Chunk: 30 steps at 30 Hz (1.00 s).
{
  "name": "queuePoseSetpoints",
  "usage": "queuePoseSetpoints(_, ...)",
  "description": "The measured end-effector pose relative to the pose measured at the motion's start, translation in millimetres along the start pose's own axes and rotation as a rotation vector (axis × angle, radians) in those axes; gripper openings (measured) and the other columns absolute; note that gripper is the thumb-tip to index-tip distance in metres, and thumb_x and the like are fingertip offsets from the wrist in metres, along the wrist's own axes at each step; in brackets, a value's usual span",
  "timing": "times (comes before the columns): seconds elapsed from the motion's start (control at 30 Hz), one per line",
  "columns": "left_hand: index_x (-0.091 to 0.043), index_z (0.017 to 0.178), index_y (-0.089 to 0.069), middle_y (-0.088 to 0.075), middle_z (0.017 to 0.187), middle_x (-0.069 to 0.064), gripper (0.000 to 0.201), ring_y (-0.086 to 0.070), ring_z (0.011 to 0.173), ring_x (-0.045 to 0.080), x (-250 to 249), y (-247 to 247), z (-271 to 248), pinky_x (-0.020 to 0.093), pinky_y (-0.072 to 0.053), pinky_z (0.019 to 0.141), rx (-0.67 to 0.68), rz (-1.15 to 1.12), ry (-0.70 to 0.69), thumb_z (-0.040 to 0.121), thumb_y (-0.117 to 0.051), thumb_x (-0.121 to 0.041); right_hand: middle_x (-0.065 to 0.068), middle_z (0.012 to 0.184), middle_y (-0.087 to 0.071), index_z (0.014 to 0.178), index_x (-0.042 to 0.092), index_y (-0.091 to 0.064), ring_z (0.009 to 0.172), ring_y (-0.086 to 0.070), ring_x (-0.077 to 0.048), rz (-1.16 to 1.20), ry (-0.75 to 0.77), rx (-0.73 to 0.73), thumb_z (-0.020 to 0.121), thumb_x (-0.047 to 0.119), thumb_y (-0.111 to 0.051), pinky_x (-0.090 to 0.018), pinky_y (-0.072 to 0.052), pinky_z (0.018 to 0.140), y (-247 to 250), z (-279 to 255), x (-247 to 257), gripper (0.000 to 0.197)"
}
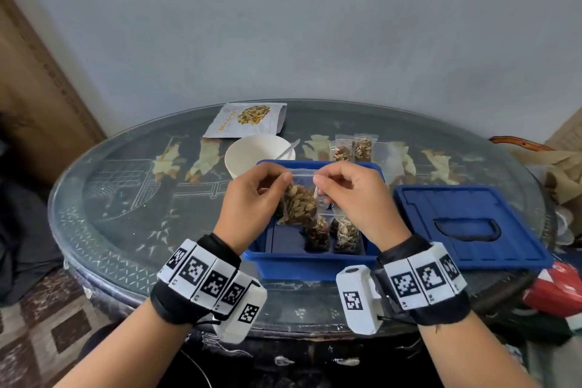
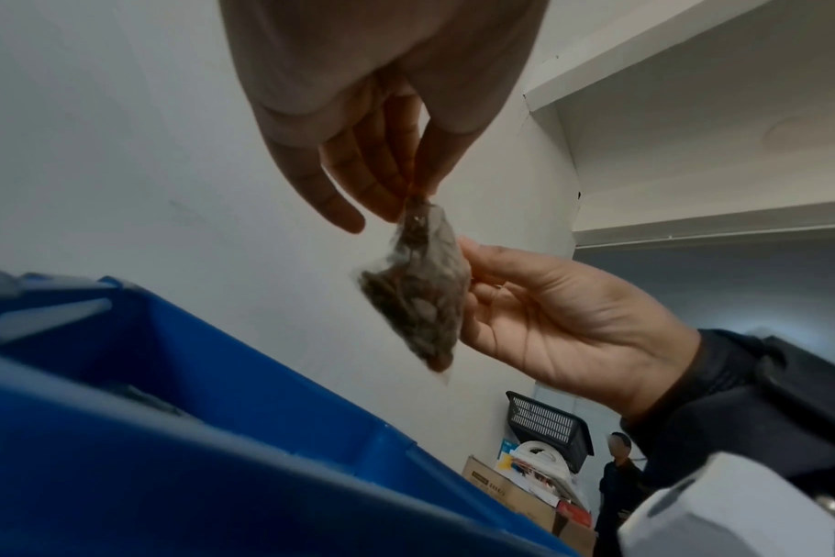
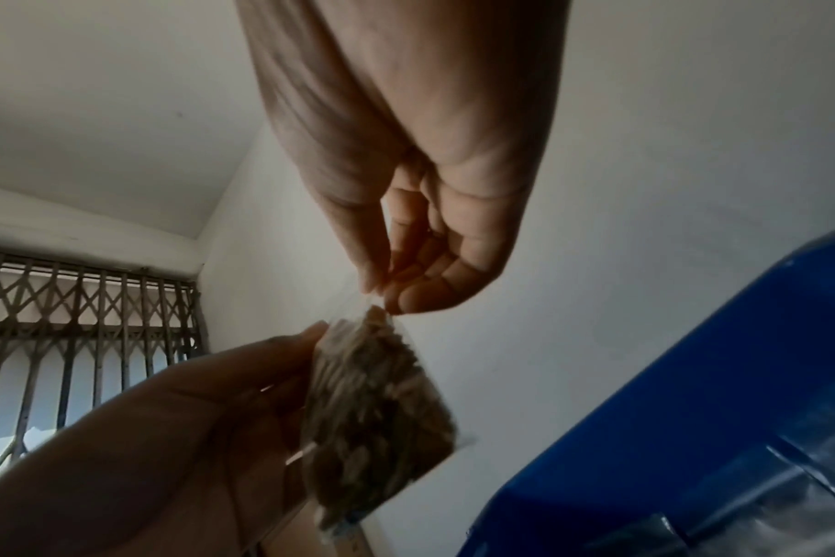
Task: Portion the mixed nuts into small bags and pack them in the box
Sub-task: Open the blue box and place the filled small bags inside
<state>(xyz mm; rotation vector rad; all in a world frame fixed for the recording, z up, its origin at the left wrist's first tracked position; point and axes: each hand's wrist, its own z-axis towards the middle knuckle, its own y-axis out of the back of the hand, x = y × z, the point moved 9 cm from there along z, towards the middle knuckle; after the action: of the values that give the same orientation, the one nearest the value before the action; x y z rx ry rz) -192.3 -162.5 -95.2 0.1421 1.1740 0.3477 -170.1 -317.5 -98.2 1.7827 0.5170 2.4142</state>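
A small clear bag of mixed nuts (image 1: pixel 298 205) hangs above the open blue box (image 1: pixel 315 263). My left hand (image 1: pixel 252 195) pinches the bag's top left edge, and my right hand (image 1: pixel 349 195) pinches the top right edge. The left wrist view has the same bag (image 2: pixel 418 297) dangling from my left hand (image 2: pixel 396 188), my right hand (image 2: pixel 563 316) beside it. It shows again as the bag (image 3: pixel 372 418) in the right wrist view, pinched by my right hand (image 3: pixel 406 275). Two filled bags (image 1: pixel 333 235) stand inside the box. Two more filled bags (image 1: pixel 352 149) lie behind it.
A white bowl (image 1: pixel 252 154) with a spoon sits behind the box, and the nut pouch (image 1: pixel 245 120) lies at the table's far edge. The blue lid (image 1: pixel 469 227) rests right of the box. Empty clear bags (image 1: pixel 390 164) lie near it. Clutter crowds the table's right side.
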Motion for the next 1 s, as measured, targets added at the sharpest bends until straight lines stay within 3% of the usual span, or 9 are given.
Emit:
queuePoseSetpoints(0.2, -0.025, 0.089, -0.061, -0.065, 0.080, -0.011, 0.011, -0.061, 0.073, 0.000, 10, -10, -5, 0.020, -0.052, 0.072, 0.092, -0.077, 0.111, 0.088, -0.059, -0.014, 0.011, 0.072, -0.064, 0.086, 0.013, -0.069, 0.065, -0.058, 0.001, -0.061, 0.081, -0.060, 0.087, 0.009, -0.063, -0.012, -0.047, 0.067, -1, -7, 0, 0.007)
queuePoseSetpoints(0.4, -0.025, 0.078, -0.060, -0.062, 0.077, -0.013, 0.017, -0.056, 0.069, -0.007, 5, -8, -9, 0.007, -0.041, 0.064, 0.083, 0.033, 0.041, 0.088, -0.060, -0.011, 0.014, 0.076, -0.064, 0.087, 0.011, -0.069, 0.073, -0.061, 0.000, -0.099, 0.135, -0.066, 0.087, 0.009, -0.063, -0.010, -0.046, 0.071, -5, -14, 0, 0.007)
queuePoseSetpoints(0.57, -0.019, 0.078, -0.061, -0.060, 0.075, -0.013, 0.015, -0.054, 0.070, -0.006, 1, -10, -11, 0.006, -0.038, 0.063, 0.057, 0.088, -0.044, 0.087, -0.061, -0.007, 0.014, 0.087, -0.062, 0.091, 0.020, -0.061, 0.080, -0.058, 0.001, -0.078, 0.131, 0.043, 0.088, 0.009, -0.061, -0.010, -0.044, 0.071, -15, -16, 0, 0.012)
queuePoseSetpoints(0.67, -0.016, 0.082, -0.063, -0.060, 0.077, -0.014, 0.010, -0.055, 0.072, -0.006, -3, -13, -12, 0.006, -0.038, 0.063, 0.088, 0.100, -0.083, 0.086, -0.063, -0.007, 0.007, 0.094, -0.064, 0.093, 0.019, -0.063, 0.090, -0.059, 0.000, -0.131, 0.166, 0.051, 0.088, 0.010, -0.061, -0.010, -0.046, 0.076, -17, -16, 3, 0.011)
queuePoseSetpoints(1.0, -0.009, 0.083, -0.063, -0.059, 0.078, -0.009, 0.007, -0.054, 0.069, -0.005, -3, -17, -11, 0.007, -0.039, 0.063, 0.202, 0.087, -0.062, 0.085, -0.062, -0.003, 0.009, 0.084, -0.063, 0.087, 0.015, -0.066, 0.087, -0.058, -0.004, -0.193, 0.215, 0.061, 0.086, 0.007, -0.063, -0.009, -0.044, 0.069, -17, -16, 9, 0.008)
